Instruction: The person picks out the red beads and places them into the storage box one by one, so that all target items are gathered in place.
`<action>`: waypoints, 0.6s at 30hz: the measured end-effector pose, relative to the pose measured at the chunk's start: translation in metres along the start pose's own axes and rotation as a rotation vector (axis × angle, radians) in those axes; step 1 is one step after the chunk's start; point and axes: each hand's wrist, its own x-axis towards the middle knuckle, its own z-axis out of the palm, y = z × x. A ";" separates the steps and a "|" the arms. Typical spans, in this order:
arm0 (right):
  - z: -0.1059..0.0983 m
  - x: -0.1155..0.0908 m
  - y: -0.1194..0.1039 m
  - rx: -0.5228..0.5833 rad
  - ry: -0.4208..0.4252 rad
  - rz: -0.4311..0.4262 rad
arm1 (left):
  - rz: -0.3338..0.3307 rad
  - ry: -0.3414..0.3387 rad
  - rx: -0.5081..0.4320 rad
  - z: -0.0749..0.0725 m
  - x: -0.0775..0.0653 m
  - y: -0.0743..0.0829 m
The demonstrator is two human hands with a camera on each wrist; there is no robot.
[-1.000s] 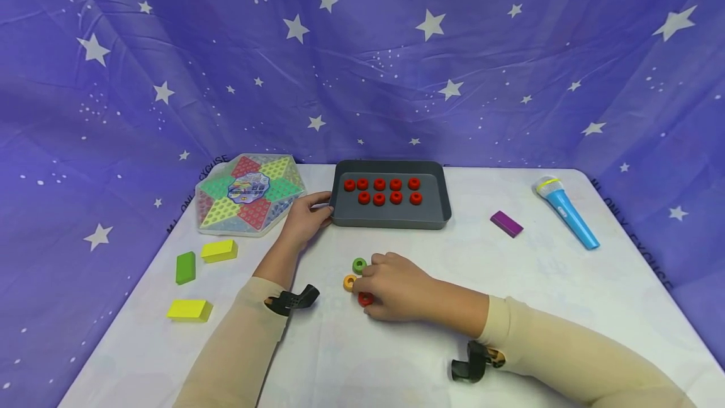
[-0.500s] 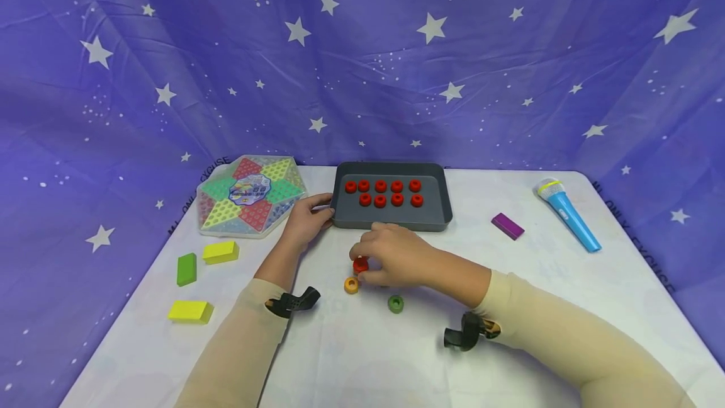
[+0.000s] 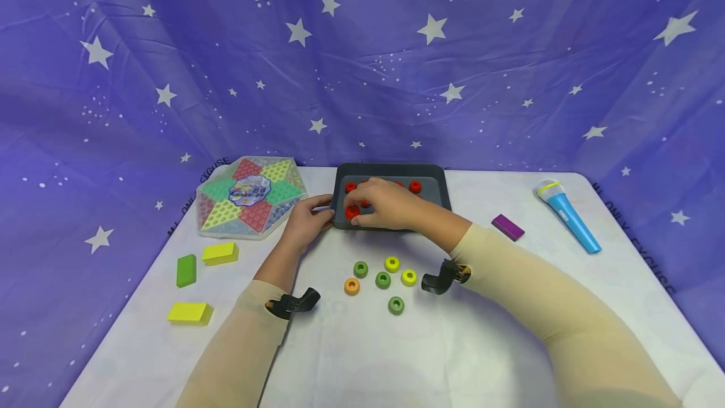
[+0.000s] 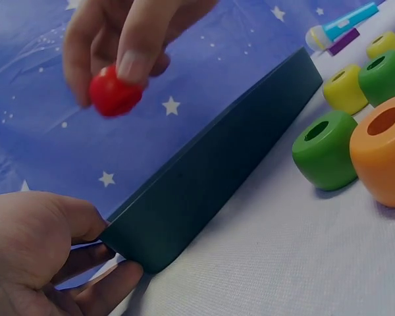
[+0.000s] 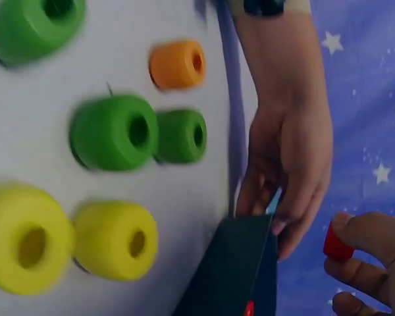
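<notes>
My right hand [image 3: 385, 205] pinches a red bead [image 3: 352, 211] between thumb and fingers, over the front left part of the dark grey baking tray [image 3: 408, 224]. In the left wrist view this red bead [image 4: 116, 92] hangs above the tray's wall. Several more red beads stand in two rows in the tray, partly hidden by the hand. My left hand [image 3: 308, 222] grips the tray's left end near the front corner; in the right wrist view its fingers [image 5: 293, 197] bend around that corner. On the cloth before the tray stand an orange bead [image 3: 352, 286], several green beads [image 3: 382, 279] and two yellow beads [image 3: 392, 264].
A Chinese checkers box [image 3: 249, 197] lies left of the tray. Two yellow blocks [image 3: 221, 253] and a green block [image 3: 186, 271] are on the left side. To the right are a purple block [image 3: 508, 227] and a blue toy microphone [image 3: 569, 216]. A starry curtain [image 3: 362, 62] hangs behind.
My right hand has picked up the red bead from among the loose beads and carried it forward over the tray. A green bead came into view nearer me. The left hand stays at the tray.
</notes>
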 end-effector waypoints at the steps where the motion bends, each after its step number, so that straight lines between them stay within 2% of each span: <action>1: 0.000 0.004 0.003 -0.003 0.000 0.009 | -0.001 -0.001 0.003 0.000 0.000 0.000; 11: 0.007 0.039 0.023 -0.033 -0.011 0.061 | 0.002 0.006 0.032 -0.001 -0.001 0.001; 18: 0.022 0.052 0.037 -0.115 -0.034 0.161 | -0.006 0.000 0.003 0.001 0.001 0.001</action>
